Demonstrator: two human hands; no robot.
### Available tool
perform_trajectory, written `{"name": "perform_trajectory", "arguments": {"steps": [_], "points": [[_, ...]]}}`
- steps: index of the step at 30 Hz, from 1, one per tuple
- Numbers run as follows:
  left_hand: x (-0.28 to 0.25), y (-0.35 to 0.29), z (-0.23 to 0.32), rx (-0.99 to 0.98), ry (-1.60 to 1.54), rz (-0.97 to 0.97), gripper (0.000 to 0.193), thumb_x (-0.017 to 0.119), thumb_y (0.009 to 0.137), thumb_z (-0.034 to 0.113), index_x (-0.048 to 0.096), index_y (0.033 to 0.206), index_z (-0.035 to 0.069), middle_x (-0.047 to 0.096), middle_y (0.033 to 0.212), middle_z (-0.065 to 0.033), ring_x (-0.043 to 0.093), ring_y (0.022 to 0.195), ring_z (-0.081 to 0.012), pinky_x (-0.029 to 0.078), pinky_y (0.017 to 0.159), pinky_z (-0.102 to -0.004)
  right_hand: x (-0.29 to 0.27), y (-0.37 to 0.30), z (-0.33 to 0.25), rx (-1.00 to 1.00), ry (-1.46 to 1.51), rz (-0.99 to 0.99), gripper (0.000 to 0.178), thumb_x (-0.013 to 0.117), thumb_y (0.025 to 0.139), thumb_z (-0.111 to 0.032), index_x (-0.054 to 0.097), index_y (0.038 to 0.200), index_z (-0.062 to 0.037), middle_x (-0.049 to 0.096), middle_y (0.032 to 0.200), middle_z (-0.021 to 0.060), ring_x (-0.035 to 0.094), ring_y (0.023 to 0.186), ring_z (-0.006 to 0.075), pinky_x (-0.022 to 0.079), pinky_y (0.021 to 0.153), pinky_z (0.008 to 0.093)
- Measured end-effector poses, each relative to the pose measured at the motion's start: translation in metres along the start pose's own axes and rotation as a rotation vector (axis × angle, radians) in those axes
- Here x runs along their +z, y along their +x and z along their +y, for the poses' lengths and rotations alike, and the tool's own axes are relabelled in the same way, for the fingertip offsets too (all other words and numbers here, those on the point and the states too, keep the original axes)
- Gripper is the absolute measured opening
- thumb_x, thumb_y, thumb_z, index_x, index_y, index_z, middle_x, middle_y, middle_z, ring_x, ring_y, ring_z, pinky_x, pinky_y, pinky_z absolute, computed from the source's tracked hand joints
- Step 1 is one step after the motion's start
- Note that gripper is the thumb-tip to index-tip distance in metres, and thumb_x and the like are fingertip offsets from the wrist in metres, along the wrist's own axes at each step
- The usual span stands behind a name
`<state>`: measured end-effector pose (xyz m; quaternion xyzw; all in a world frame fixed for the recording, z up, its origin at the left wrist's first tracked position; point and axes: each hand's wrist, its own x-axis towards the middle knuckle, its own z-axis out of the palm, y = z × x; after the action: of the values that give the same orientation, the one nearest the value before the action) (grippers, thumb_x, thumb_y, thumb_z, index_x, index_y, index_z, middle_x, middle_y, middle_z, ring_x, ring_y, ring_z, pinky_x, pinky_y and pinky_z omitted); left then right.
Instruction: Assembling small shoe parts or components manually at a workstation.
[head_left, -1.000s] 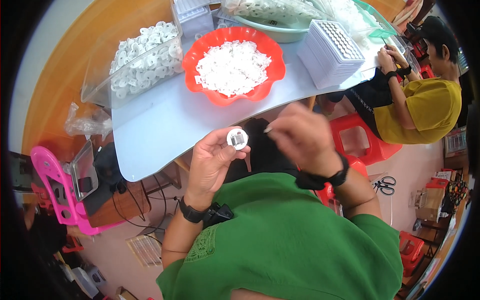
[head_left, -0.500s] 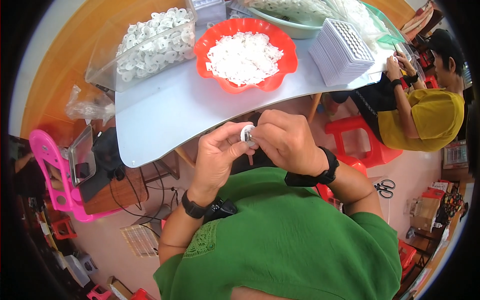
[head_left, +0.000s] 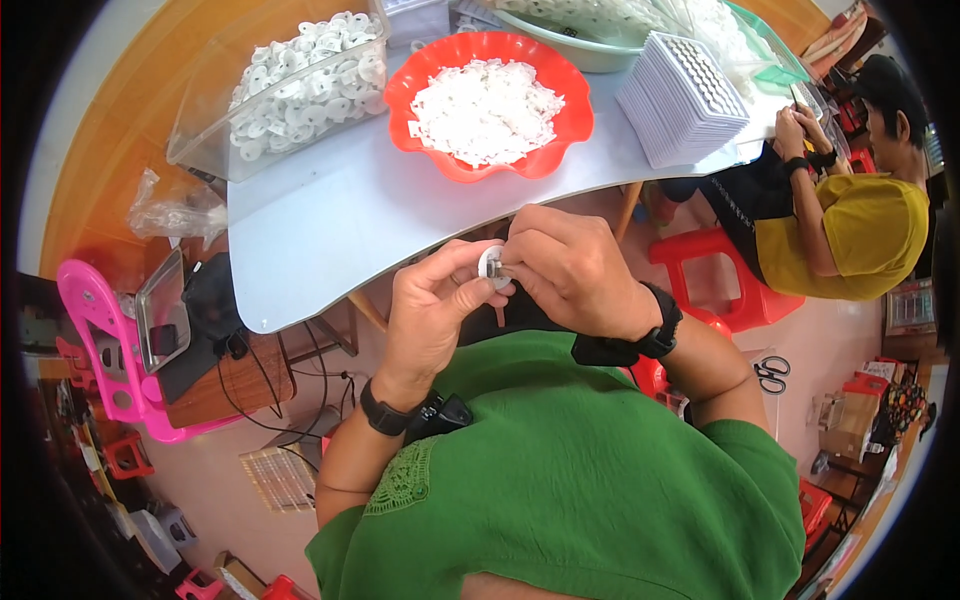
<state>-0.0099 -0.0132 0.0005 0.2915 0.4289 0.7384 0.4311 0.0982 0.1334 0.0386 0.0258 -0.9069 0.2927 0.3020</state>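
Just off the table's near edge, a small round white plastic piece [head_left: 490, 262] with a dark slot in its middle is pinched between the thumb and fingers of my left hand [head_left: 440, 290]. My right hand [head_left: 570, 265] is closed against the right side of this piece, its thumb and fingertips pressed together at the slot. A small greyish bit shows at those fingertips, too small to name. Beyond my hands, a red scalloped bowl [head_left: 400, 95] holds many small white pieces [head_left: 485, 110]. Round white plastic pieces [head_left: 310, 85] fill a clear bin [head_left: 200, 140] at the far left.
A stack of white trays [head_left: 670, 110] stands on the pale table [head_left: 300, 230], right of the bowl. Behind it is a pale green basin [head_left: 590, 58] with plastic bags. A person in yellow [head_left: 845, 240] works at the right, near a red stool [head_left: 715, 270]. A pink chair [head_left: 100, 330] is at left.
My right hand has shifted slightly up and its fingertips have moved a little at the white piece. My left hand still holds it in nearly the same place.
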Motion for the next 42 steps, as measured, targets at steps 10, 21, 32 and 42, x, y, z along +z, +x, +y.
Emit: {"name": "perform_trajectory", "arguments": {"steps": [10, 21, 32, 42], "points": [[0.005, 0.006, 0.002, -0.008, 0.03, 0.011, 0.029, 0.063, 0.085, 0.001, 0.06, 0.113, -0.006, 0.059, 0.098, -0.0096, 0.064, 0.084, -0.0184, 0.054, 0.068, -0.0272, -0.008, 0.002, 0.001, 0.689, 0.626, -0.111, 0.016, 0.069, 0.076, 0.002, 0.056, 0.085, -0.0017, 0.056, 0.072, -0.0005, 0.053, 0.065, 0.0057, 0.042, 0.054, 0.0243], [-0.008, 0.006, 0.003, -0.059, -0.111, 0.07, 0.031, 0.063, 0.083, 0.0, 0.057, 0.113, -0.008, 0.065, 0.094, -0.0129, 0.065, 0.076, -0.019, 0.054, 0.067, -0.027, -0.112, 0.001, 0.038, 0.441, 0.152, 0.157, 0.009, 0.062, 0.084, -0.007, 0.063, 0.088, 0.0003, 0.06, 0.075, -0.001, 0.055, 0.071, 0.004, 0.046, 0.062, 0.0208], [-0.015, 0.011, -0.007, -0.089, -0.169, 0.047, 0.033, 0.064, 0.084, 0.004, 0.056, 0.114, -0.007, 0.065, 0.095, -0.0135, 0.065, 0.076, -0.019, 0.054, 0.065, -0.0262, -0.202, -0.003, 0.141, 0.402, -0.613, 0.252, 0.014, 0.064, 0.08, -0.01, 0.067, 0.089, 0.0002, 0.064, 0.073, 0.0108, 0.059, 0.063, 0.0197, 0.047, 0.062, 0.0302], [-0.014, 0.012, -0.008, -0.087, -0.197, 0.035, 0.034, 0.063, 0.086, 0.006, 0.055, 0.116, -0.007, 0.065, 0.097, -0.0138, 0.065, 0.079, -0.019, 0.053, 0.068, -0.0275, -0.204, 0.005, 0.143, 0.568, -0.524, 0.178, 0.01, 0.068, 0.069, -0.01, 0.067, 0.073, -0.0007, 0.063, 0.065, 0.0106, 0.06, 0.06, 0.0218, 0.048, 0.059, 0.0316]]}}
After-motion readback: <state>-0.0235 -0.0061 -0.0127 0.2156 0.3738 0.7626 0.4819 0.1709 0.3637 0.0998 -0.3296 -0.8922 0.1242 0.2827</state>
